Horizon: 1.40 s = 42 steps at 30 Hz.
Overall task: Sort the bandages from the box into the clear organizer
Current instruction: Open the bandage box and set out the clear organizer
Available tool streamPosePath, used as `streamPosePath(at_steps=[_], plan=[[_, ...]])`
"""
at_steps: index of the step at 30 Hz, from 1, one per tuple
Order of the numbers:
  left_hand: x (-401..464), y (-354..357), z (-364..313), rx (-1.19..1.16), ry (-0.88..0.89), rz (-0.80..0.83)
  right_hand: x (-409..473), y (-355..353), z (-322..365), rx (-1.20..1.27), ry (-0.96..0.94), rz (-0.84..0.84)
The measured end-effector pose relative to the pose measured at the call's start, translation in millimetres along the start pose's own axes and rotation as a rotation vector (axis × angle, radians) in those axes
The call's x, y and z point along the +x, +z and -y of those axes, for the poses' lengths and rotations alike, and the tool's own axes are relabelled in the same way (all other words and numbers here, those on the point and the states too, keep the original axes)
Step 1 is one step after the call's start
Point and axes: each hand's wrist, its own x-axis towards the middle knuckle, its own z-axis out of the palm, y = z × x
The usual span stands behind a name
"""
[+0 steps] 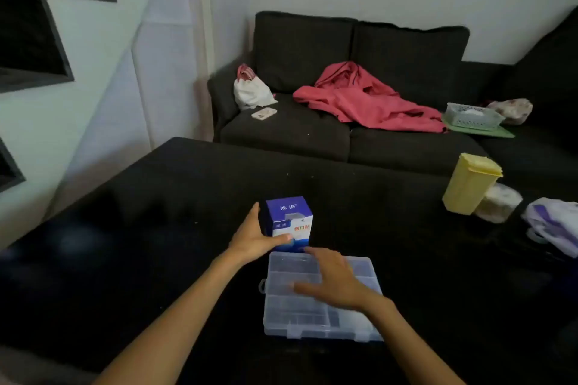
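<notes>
A blue and white bandage box [289, 222] stands upright on the black table [156, 228]. My left hand [255, 236] grips it from the left, thumb across its front face. Just in front of the box lies the clear plastic organizer [287, 312], lid closed, its compartments showing through. My right hand [333, 281] hovers flat over the organizer's lid with fingers spread and holds nothing; whether it touches the lid I cannot tell.
A yellow lidded container [469, 183] and a paper roll [499, 203] stand at the table's right, beside a white and purple bag [553, 225]. Behind the table a dark sofa [406, 53] carries a red jacket [366, 100], a white bag [251, 92], a phone [264, 113] and a basket [474, 116].
</notes>
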Motion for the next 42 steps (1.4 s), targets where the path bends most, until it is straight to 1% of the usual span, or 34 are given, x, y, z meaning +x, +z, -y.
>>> streamPosePath(at_steps=[2, 4, 6, 8, 10, 12, 15, 18, 19, 21, 22, 23, 24, 25, 26, 27, 28, 30, 31, 32, 34, 35, 36, 39, 40, 42], plan=[[10.0, 5.6, 2.7, -0.036, 0.065, -0.019, -2.2, 10.1, -4.1, -0.123, -0.085, -0.070], [14.3, 8.5, 9.5, -0.050, 0.092, -0.075, -7.2, 18.0, -10.4, -0.162, -0.136, -0.150], [11.4, 4.9, 16.9, -0.045, 0.111, -0.124, -5.5, 16.9, -9.8, -0.218, -0.149, -0.178], [3.4, -4.5, 29.0, -0.070, 0.131, -0.212, -0.5, 14.6, -13.2, -0.295, -0.164, -0.259], [-14.1, -15.0, 40.1, -0.110, 0.132, -0.322, 1.2, 11.4, -14.4, -0.313, -0.131, -0.298], [-37.5, -25.6, 48.3, -0.165, 0.113, -0.399, 1.8, 10.2, -16.6, -0.298, -0.099, -0.284], [-73.2, -39.3, 62.7, -0.192, 0.103, -0.441, -1.3, 8.7, -17.9, -0.223, -0.051, -0.309], [-96.1, -45.9, 74.6, -0.222, 0.116, -0.331, -6.3, 13.2, -16.6, -0.185, 0.005, -0.331], [-101.1, -46.0, 75.4, -0.235, 0.109, -0.266, -8.1, 14.7, -13.9, -0.213, 0.023, -0.344], [-105.6, -43.6, 71.4, -0.239, 0.087, -0.103, -14.7, 14.1, -4.6, -0.252, -0.004, -0.443], [-105.6, -41.2, 69.8, -0.223, 0.084, -0.019, -21.2, 11.4, 3.7, -0.191, -0.043, -0.480], [-104.5, -40.2, 69.0, -0.204, 0.089, 0.062, -28.4, 8.1, 15.0, -0.050, -0.078, -0.464], [-104.3, -38.4, 68.6, -0.195, 0.101, 0.143, -36.8, 4.6, 26.4, 0.136, -0.104, -0.388], [-104.2, -37.7, 68.9, -0.194, 0.113, 0.216, -45.3, 2.9, 37.6, 0.319, -0.106, -0.254], [-104.4, -36.4, 69.0, -0.190, 0.118, 0.269, -52.4, 3.5, 47.2, 0.419, -0.098, -0.125], [-103.7, -34.3, 68.5, -0.192, 0.134, 0.289, -56.1, 5.9, 52.3, 0.403, -0.098, -0.042], [-103.7, -31.5, 67.7, -0.206, 0.153, 0.273, -55.3, 11.1, 53.2, 0.362, -0.113, -0.030], [-105.8, -24.4, 66.1, -0.251, 0.180, 0.123, -49.6, 22.2, 53.4, 0.333, -0.126, -0.149], [-106.9, -20.1, 66.6, -0.239, 0.184, 0.026, -45.6, 28.0, 52.6, 0.358, -0.111, -0.229], [-108.2, -15.5, 66.5, -0.206, 0.195, -0.027, -42.9, 32.8, 53.4, 0.402, -0.090, -0.303], [-110.3, -1.9, 67.5, -0.151, 0.217, -0.044, -39.1, 40.5, 57.8, 0.534, -0.025, -0.376], [-110.8, 5.1, 66.3, -0.127, 0.208, -0.065, -36.7, 44.5, 59.5, 0.608, -0.003, -0.375], [-110.5, 11.7, 64.9, -0.094, 0.196, -0.121, -35.1, 47.2, 62.3, 0.660, 0.016, -0.363], [-110.7, 19.6, 59.0, -0.054, 0.186, -0.348, -34.9, 50.9, 72.1, 0.708, 0.028, -0.324], [-110.7, 17.8, 57.8, -0.047, 0.178, -0.382, -36.1, 49.9, 74.3, 0.705, 0.022, -0.305], [-110.6, 9.9, 55.7, -0.009, 0.194, -0.371, -39.7, 42.3, 76.4, 0.730, 0.008, -0.257]])
